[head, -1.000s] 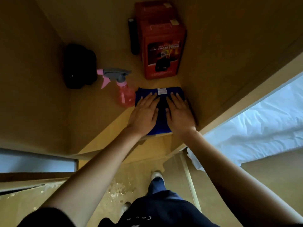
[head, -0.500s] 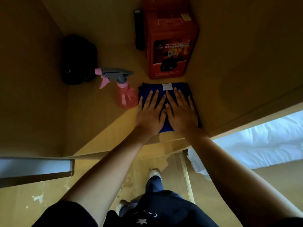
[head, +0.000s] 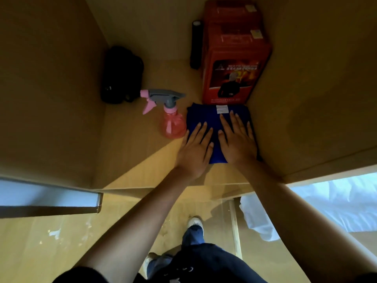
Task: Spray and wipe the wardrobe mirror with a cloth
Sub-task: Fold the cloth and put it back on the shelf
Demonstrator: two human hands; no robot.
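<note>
The left hand (head: 195,152) has slid back along the folded cloth (head: 204,117); the right hand (head: 237,142) stays. Both press it with flat, straight fingers. The spray bottle (head: 172,124) stands just left of the left fingertips, so a sideways sweep could topple it.

My feed is dim and warm-toned inside the wardrobe, with the brightest light coming from the white bedding (head: 336,201), below and right of the blue cloth (head: 206,119). Left of the cloth the black bag (head: 122,75) sinks into shadow with its detail lost. I see wide-angle bending of the panel edges toward the frame's borders, and an overall soft picture.
</note>
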